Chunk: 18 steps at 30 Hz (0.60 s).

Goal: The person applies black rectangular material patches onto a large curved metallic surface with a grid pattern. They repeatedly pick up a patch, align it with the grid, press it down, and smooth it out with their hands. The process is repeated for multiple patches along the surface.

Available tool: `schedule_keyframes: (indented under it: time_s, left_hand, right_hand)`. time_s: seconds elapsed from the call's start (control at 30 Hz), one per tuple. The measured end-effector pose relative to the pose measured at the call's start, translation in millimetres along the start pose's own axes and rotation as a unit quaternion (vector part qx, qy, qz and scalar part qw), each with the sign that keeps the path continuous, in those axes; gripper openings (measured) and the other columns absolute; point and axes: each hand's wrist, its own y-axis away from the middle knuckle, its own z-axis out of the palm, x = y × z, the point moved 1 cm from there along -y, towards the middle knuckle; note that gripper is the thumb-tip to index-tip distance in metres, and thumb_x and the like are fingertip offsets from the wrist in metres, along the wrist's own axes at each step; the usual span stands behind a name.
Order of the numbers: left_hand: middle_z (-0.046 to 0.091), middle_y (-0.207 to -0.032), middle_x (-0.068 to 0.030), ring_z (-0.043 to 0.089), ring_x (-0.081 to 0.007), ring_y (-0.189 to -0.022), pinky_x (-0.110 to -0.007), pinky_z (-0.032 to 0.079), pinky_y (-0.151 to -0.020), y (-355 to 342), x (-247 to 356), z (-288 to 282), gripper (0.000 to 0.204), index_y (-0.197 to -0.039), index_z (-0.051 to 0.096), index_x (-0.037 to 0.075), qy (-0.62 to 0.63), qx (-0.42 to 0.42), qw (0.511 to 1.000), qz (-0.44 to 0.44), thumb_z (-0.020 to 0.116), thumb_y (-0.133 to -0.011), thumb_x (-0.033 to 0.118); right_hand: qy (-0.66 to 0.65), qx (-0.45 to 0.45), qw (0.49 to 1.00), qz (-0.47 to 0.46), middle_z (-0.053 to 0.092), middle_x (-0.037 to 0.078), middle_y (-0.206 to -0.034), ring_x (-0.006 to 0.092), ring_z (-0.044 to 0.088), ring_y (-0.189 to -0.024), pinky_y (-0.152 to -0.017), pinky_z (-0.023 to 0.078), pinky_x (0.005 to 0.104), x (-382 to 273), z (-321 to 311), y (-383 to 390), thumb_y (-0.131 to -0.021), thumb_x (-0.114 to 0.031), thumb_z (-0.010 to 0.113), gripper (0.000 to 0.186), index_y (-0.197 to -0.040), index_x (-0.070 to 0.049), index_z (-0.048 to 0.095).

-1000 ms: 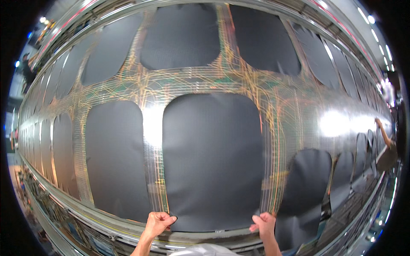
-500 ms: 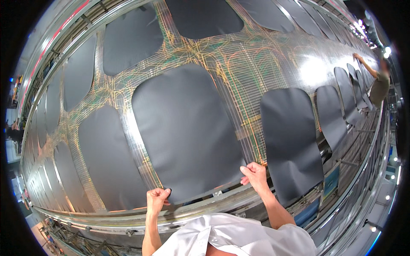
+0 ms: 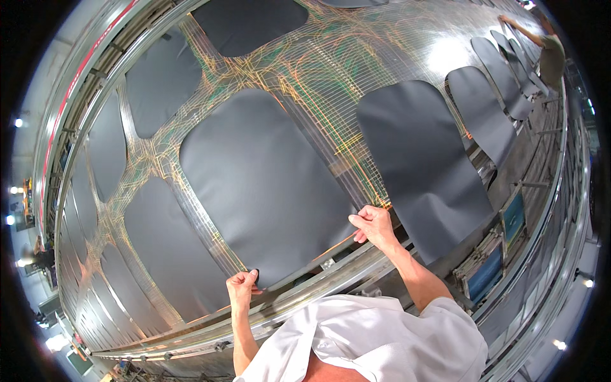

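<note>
A dark grey flexible sheet with rounded far corners lies on the long table in front of me. My left hand pinches its near left corner between thumb and fingers, and a small dark bit of the corner shows at the thumb. At the near right corner, my right hand has its thumb and fingers closed on the sheet's edge. The sheet is mostly flat, with soft ripples toward its near edge. Right of my right hand, another dark sheet hangs over the table's near edge.
Yellow, green and orange lines cover the shiny tabletop. Several more dark sheets lie in rows around mine. A metal rail runs along the near edge. At the far right, another person reaches over the table.
The whole view has tilted and shifted, so the table sits differently in it. Both hands stay at the same two corners of the sheet.
</note>
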Motion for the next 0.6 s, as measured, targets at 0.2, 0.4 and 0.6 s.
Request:
schedule_keyframes:
  time_s: [0.2, 0.4, 0.6]
  left_hand:
    - [0.055, -0.061, 0.0005, 0.052, -0.008, -0.051, -0.028, 0.057, -0.046, -6, -13, -6, 0.028, -0.073, 0.066, 0.002, 0.001, 0.005, 1.0, -0.001, 0.075, -0.087, 0.024]
    - [0.054, -0.061, 0.0006, 0.052, -0.008, -0.051, -0.028, 0.057, -0.046, -6, -11, -5, 0.028, -0.074, 0.066, 0.002, 0.002, 0.008, 1.0, -0.007, 0.076, -0.086, 0.024]
    - [0.054, -0.06, 0.0005, 0.052, -0.008, -0.051, -0.028, 0.056, -0.046, -5, -11, -5, 0.028, -0.073, 0.066, 0.001, -0.002, 0.006, 1.0, -0.003, 0.075, -0.088, 0.024]
  right_hand:
    - [0.009, -0.001, 1.0, -0.004, 0.064, 0.008, -0.066, 0.0147, 0.065, -0.05, -0.04, 0.052, 0.0253, 1, 0, 1, -0.088, -0.014, 0.072, 0.021, -0.079, 0.002, 0.061]
    - [0.0, -0.005, 1.0, 0.002, 0.065, 0.009, -0.066, 0.0146, 0.066, -0.051, -0.04, 0.053, 0.0249, 1, 0, 1, -0.088, -0.013, 0.072, 0.021, -0.079, 0.002, 0.061]
    - [0.002, -0.004, 1.0, -0.009, 0.063, 0.007, -0.066, 0.0162, 0.066, -0.05, -0.039, 0.052, 0.0253, 1, 0, 1, -0.089, -0.011, 0.071, 0.021, -0.077, 0.001, 0.06]
